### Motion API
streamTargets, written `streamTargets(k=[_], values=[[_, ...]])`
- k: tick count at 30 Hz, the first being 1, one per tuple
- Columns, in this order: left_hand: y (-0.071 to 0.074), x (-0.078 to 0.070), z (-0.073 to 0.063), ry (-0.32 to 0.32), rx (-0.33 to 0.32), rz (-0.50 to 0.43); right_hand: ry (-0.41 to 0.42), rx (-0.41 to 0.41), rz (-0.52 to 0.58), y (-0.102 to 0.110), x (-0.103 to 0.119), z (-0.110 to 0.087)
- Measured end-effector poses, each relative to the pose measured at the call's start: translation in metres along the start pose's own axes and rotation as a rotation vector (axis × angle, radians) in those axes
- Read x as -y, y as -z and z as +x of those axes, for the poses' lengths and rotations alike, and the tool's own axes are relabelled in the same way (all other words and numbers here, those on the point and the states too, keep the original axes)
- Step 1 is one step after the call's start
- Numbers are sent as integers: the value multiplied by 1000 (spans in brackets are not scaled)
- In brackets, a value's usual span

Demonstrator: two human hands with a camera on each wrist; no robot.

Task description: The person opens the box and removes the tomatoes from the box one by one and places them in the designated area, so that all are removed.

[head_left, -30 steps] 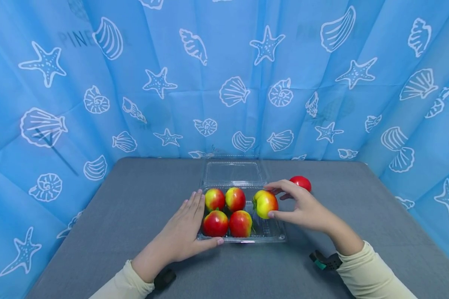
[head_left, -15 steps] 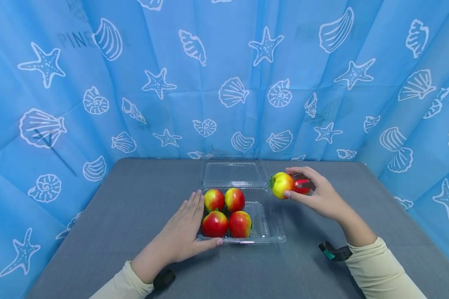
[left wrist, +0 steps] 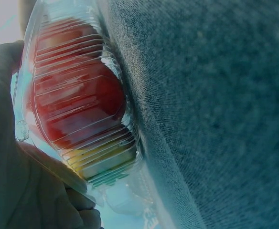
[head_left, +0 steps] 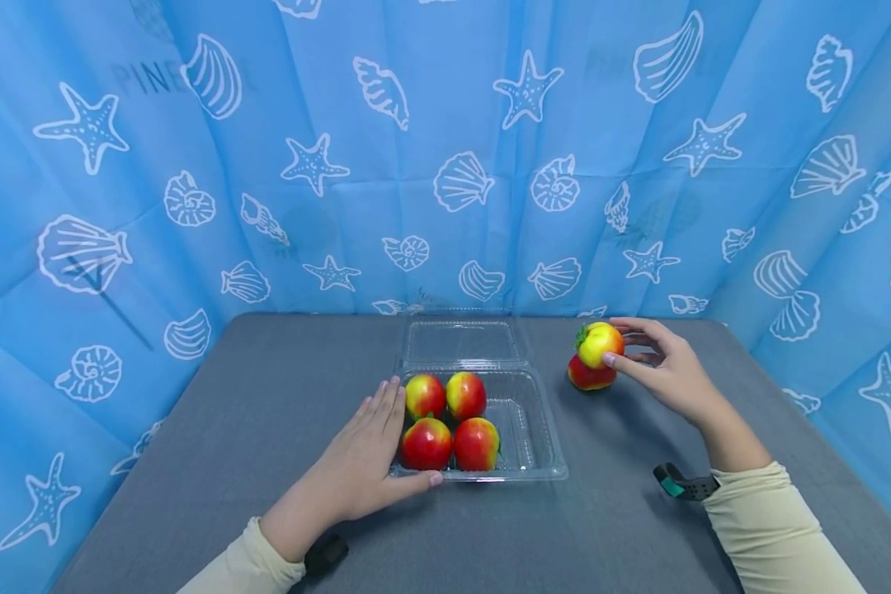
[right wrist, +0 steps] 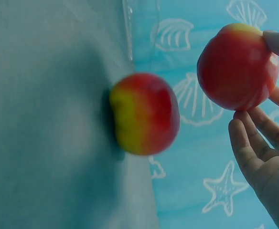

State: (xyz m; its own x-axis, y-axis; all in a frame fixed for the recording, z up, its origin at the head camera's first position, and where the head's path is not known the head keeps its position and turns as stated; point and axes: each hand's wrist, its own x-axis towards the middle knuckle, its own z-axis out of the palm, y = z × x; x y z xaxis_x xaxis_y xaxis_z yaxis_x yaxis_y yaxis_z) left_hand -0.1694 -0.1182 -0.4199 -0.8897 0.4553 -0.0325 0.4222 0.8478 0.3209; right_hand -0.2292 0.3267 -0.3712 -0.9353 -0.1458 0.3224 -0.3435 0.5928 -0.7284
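Observation:
My right hand pinches a red and yellow tomato with a green leafy top between thumb and fingertips. In the right wrist view, this held tomato is raised above the table, apart from a second tomato on the cloth. From the head, the held one partly hides that second tomato. My left hand rests along the left side of a clear plastic clamshell box, its fingers straight and the thumb at the front rim. Several tomatoes fill the box's left part.
The box's clear lid lies folded back behind it. Grey cloth covers the table. A blue curtain with white shells and starfish hangs behind the table. A dark strap sits at the right wrist.
The right hand has carried its tomato up out of the box, then right and back to beside the second tomato. The left hand has stayed on the box.

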Motion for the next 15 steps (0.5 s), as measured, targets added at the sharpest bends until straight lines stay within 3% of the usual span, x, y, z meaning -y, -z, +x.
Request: streamTargets(k=[8, 15], values=[[2, -1, -1, 9, 11, -14, -80, -56, 13, 19, -20, -1], [2, -3, -1, 7, 1, -15, -153, -51, -21, 31, -37, -2]])
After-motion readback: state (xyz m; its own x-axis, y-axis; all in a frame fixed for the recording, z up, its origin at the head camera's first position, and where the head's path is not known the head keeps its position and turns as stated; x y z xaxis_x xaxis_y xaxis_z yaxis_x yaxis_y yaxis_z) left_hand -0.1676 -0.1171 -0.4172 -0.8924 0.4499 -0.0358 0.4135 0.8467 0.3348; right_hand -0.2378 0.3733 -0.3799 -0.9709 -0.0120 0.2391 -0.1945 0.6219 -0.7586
